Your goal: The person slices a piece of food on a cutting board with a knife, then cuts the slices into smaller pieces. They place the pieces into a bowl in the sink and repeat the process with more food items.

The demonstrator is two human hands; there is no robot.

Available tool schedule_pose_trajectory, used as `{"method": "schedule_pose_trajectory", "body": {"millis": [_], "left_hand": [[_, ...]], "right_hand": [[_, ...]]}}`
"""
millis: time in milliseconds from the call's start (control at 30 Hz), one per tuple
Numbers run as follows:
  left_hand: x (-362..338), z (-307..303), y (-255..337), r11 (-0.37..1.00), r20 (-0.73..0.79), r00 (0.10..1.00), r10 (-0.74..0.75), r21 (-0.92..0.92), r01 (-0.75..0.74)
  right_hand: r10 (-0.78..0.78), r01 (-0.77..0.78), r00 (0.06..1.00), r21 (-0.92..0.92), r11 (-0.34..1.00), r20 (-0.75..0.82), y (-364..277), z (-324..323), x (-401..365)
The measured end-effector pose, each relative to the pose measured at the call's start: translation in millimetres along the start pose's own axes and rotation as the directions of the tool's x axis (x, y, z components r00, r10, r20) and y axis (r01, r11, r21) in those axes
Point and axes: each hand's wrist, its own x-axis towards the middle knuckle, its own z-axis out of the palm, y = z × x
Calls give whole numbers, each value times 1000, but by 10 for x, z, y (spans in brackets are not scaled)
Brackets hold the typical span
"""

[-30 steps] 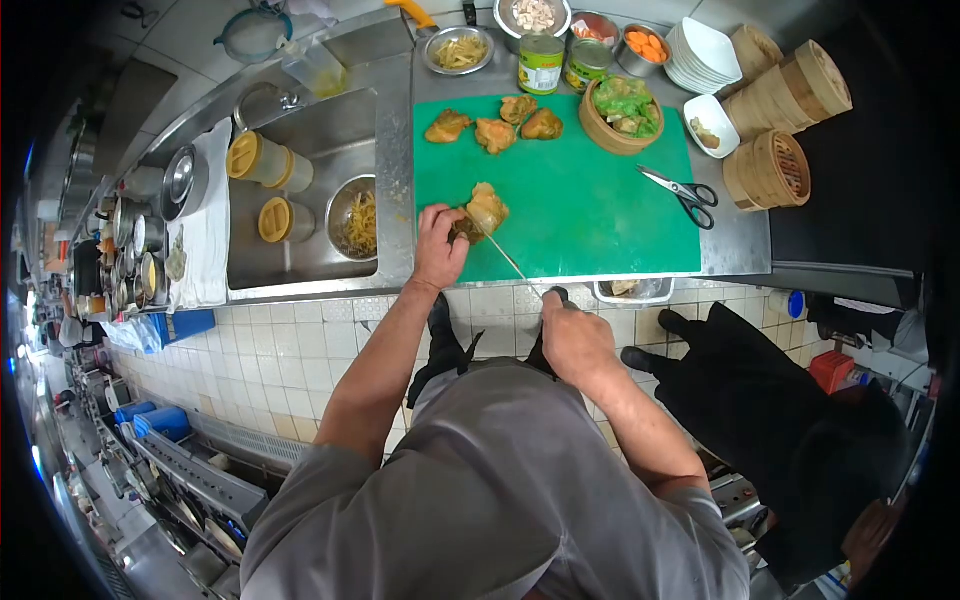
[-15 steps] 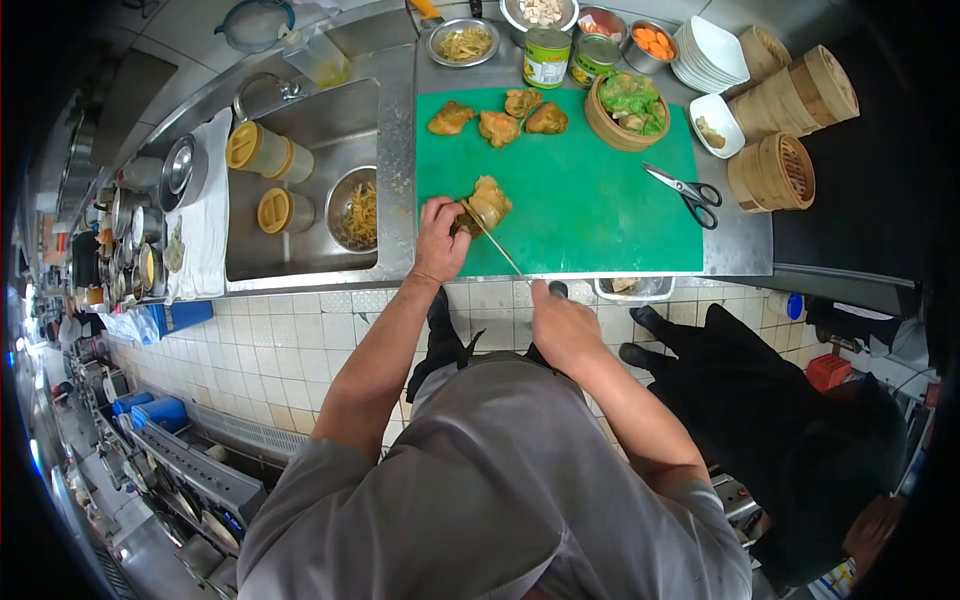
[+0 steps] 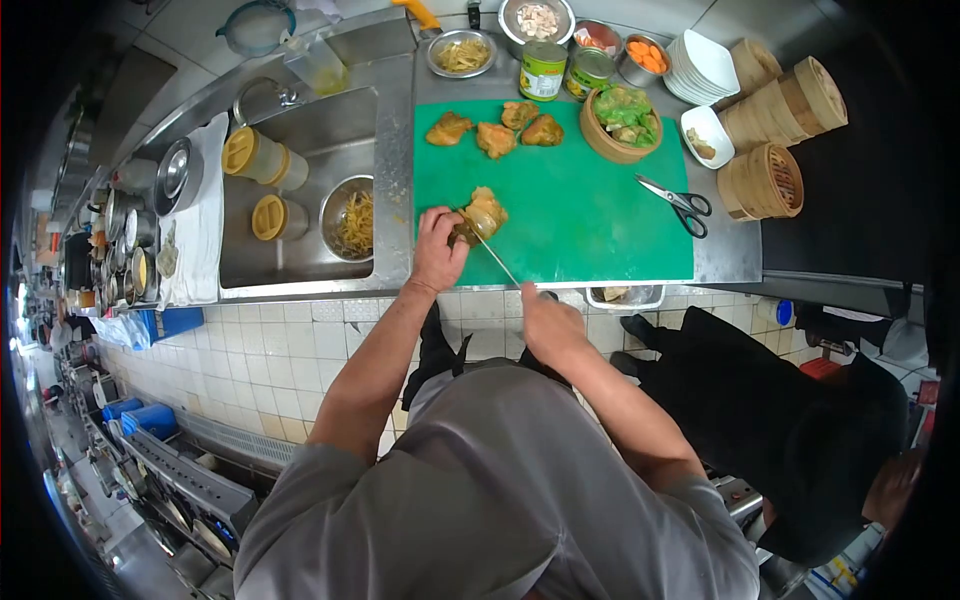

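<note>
On the green cutting board [image 3: 570, 235] lies a yellowish-brown piece of meat [image 3: 487, 212] that looks like chicken. My left hand [image 3: 438, 252] presses it down at its left side with curled fingers. My right hand [image 3: 553, 325] is closed around the handle of a knife [image 3: 497, 261], just off the board's front edge. The blade reaches up and left into the meat, close to my left fingertips. Several similar meat pieces [image 3: 496, 140] lie at the back of the board, near a bamboo steamer [image 3: 618, 150] holding green lettuce leaves.
Scissors [image 3: 676, 203] lie at the board's right. Beyond stand cans [image 3: 542, 70], bowls, stacked white plates [image 3: 703, 65] and bamboo steamers [image 3: 762, 182]. A sink [image 3: 345, 110] with lidded containers and a strainer adjoins on the left. A person in black [image 3: 770, 430] is at the right.
The view has shifted slightly. My right hand and the knife have moved a little back and left relative to the board. My left hand stays on the meat.
</note>
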Motion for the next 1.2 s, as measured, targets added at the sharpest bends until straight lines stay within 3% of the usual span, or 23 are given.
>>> {"method": "schedule_pose_trajectory", "body": {"millis": [133, 200, 333, 500, 700, 833, 933, 1000, 1200], "left_hand": [[32, -8, 11, 1000, 2, 1000, 1, -13, -1], [14, -9, 23, 1000, 8, 1000, -26, -11, 26], [-5, -10, 27, 1000, 7, 1000, -7, -6, 7], [38, -51, 63, 999, 82, 997, -16, 47, 12], [43, -68, 103, 998, 111, 992, -57, 34, 53], [41, -25, 51, 1000, 53, 998, -19, -1, 19], [-25, 19, -49, 991, 6, 995, -98, -92, 98], [-27, 12, -77, 999, 14, 1000, -19, -46, 20], [-48, 22, -74, 1000, -7, 1000, 4, -28, -5]], "right_hand": [[0, -1, 1000, -21, 1000, -25, -65, -64, 212], [56, -58, 995, 29, 998, 80, -16, -117, -2], [108, -111, 986, 20, 994, 130, 106, 60, -67], [63, -69, 994, 64, 996, 88, 137, 141, 222], [23, -30, 998, 132, 991, 52, 271, 95, -42], [74, -87, 991, 113, 990, 113, 283, -169, -431], [24, -33, 995, 94, 995, 93, 385, -306, -686], [11, -12, 1000, 102, 995, 9, 379, -359, -772], [3, 0, 999, 78, 997, -38, 42, -375, -456]]}}
